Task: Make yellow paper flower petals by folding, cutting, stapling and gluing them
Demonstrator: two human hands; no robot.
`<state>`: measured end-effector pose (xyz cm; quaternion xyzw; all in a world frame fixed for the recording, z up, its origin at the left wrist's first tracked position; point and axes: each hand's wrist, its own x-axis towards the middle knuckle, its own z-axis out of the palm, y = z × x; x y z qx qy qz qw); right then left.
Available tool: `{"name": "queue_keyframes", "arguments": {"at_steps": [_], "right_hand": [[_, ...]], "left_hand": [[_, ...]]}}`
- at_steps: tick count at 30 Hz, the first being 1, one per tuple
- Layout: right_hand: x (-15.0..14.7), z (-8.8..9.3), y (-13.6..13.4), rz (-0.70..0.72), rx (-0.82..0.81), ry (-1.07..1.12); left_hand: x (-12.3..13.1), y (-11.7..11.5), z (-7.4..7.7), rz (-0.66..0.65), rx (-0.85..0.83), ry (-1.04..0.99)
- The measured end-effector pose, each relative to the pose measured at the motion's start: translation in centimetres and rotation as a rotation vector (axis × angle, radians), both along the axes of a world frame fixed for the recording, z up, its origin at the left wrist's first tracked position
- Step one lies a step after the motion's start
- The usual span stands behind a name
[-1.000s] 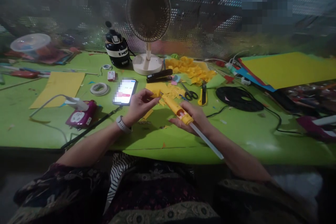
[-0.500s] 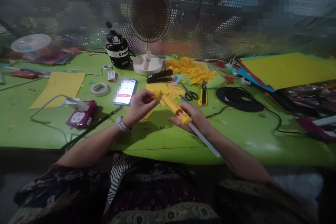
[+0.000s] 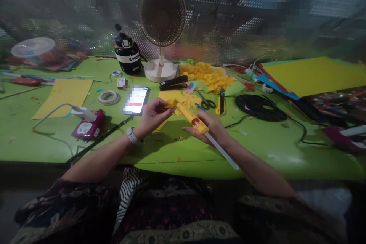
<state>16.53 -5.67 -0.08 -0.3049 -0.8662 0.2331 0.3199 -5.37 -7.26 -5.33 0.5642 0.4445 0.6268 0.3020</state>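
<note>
In my right hand is a yellow glue gun, its nozzle pointing away and to the left. A long whitish glue stick juts from its back end toward me. My left hand, with a watch on the wrist, pinches a small folded piece of yellow paper. The glue gun's tip is right at this paper; whether they touch I cannot tell. Behind the hands lie yellow paper scraps, scissors and a yellow cutter knife.
A lit phone, a tape roll and a purple power adapter lie to the left. At the back stand a fan and a dark bottle. Crumpled yellow paper and a stapler lie beyond; coloured sheets are right.
Almost nothing differs. Both hands hold the same pose, with the glue gun's tip still at the yellow paper; the view has shifted very slightly.
</note>
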Motion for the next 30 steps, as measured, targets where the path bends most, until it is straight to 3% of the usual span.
{"name": "queue_keyframes", "arguments": {"at_steps": [30], "right_hand": [[0.05, -0.07, -0.04, -0.007, -0.017, 0.002]], "left_hand": [[-0.08, 0.00, -0.10, -0.006, -0.003, -0.009]]}}
